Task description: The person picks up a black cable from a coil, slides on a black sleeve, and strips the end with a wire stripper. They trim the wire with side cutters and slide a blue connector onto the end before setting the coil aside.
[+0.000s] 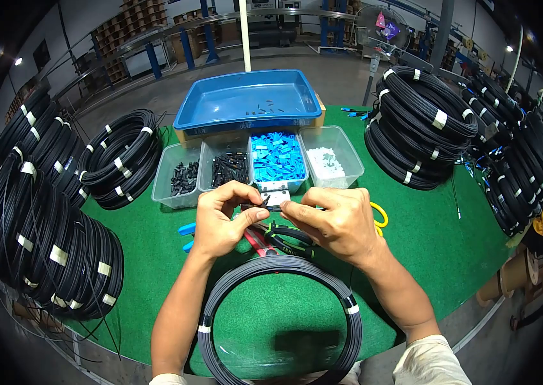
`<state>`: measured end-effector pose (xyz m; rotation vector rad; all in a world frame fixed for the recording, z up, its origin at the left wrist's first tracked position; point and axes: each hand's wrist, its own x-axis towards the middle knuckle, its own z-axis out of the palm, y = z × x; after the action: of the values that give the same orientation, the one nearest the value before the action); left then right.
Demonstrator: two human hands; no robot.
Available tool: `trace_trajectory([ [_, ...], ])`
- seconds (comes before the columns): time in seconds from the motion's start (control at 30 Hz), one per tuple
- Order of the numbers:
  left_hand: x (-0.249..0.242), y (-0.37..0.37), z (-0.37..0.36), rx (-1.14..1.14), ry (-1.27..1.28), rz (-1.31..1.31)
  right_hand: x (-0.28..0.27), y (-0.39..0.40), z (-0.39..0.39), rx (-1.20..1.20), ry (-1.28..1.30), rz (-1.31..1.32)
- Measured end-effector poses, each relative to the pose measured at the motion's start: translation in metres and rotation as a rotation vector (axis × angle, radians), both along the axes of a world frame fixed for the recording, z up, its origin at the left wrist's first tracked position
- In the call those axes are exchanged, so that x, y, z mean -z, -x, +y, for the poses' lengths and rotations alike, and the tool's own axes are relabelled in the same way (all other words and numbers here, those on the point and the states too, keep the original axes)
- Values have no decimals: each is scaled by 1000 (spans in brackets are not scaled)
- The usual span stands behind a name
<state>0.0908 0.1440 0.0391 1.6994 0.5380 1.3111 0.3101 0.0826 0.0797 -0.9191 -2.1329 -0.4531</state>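
Near the middle of the table, my left hand (223, 221) is closed in a pinch around a small black connector part (263, 203). My right hand (335, 221) is just to its right, fingertips pinched on a thin black cable (275, 208) that runs toward the part. Fingers hide most of both, so whether they join cannot be made out. Behind the hands sits a small metal fixture (276, 192). Below them lie black-and-green pliers (290, 242) and a red-handled tool (258, 242). A taped coil of black cable (210, 308) rests between my forearms.
Clear bins hold black parts (184, 178), darker parts (229, 170), blue connectors (278, 157) and white pieces (326, 162). Behind them stands a blue tray (245, 96). Cable coils are stacked left (53, 250) and right (419, 128). Blue (186, 230) and yellow handles (382, 215) flank my hands.
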Motion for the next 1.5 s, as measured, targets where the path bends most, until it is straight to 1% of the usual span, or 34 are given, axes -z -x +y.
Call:
trace_trajectory([
  [0.33, 2, 3, 2, 28, 10, 19, -2, -2, 1, -38, -10, -4],
  [0.67, 3, 3, 1, 38, 31, 7, -2, -1, 1, -10, -25, -38],
  [0.83, 2, 3, 0, 29, 18, 16, -2, -3, 5, -61, -122, -43],
  [0.9, 2, 4, 2, 4, -132, 63, -3, -4, 5, -68, -135, -51],
  [0.93, 0, 3, 2, 4, -132, 63, -3, -4, 5, -74, -149, -59],
  [1.0, -5, 2, -2, -82, -261, 108, -3, -4, 5, -80, -158, -62],
  [1.03, -7, 2, -2, -83, -261, 108, -4, -4, 6, -86, -168, -64],
  [1.1, -10, 1, -3, -168, -445, 174, -3, -5, 7, -101, -150, -44],
  [1.13, -13, 1, -4, -168, -446, 173, -3, -6, 7, -114, -132, -24],
  [1.2, -18, 1, -5, -235, -684, 235, -2, -7, 9, -123, -126, -13],
  [1.23, -20, 3, -2, -230, -800, 247, -1, -7, 10, -131, -120, -1],
  [1.33, -21, 5, -1, -248, -875, 255, -4, -7, 8, -148, -89, -3],
  [1.5, -23, 1, -3, -217, -878, 240, -4, -10, 11, -190, -78, 34],
])
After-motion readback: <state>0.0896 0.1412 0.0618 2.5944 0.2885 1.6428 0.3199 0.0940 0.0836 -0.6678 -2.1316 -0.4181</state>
